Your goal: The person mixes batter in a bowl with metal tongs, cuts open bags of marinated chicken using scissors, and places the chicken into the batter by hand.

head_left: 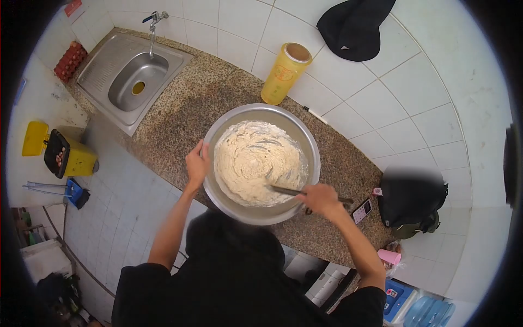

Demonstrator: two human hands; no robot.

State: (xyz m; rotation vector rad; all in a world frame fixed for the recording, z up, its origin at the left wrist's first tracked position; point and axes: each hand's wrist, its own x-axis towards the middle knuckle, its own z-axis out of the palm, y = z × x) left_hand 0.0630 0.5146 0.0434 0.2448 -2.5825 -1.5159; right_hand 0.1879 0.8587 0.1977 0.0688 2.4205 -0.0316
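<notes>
A wide steel bowl (251,213) stands on the speckled stone counter, holding a thick, pale cream-coloured dough or batter (250,158) with swirl marks on its surface. My left hand (197,164) is closed on the bowl's left rim. In my right hand (322,199), above the bowl's lower right rim, is a utensil (285,190) with a long dark handle. It slants down to the left, and its far end is sunk in the mixture, so the shape of its head is hidden.
Behind the bowl stands a yellow roll (286,73), with a marker (316,115) beside it. A phone (362,211) and a black bag (411,199) lie to the right. At the upper left is a steel sink (122,106) with running water. A yellow bin (80,158) stands on the floor.
</notes>
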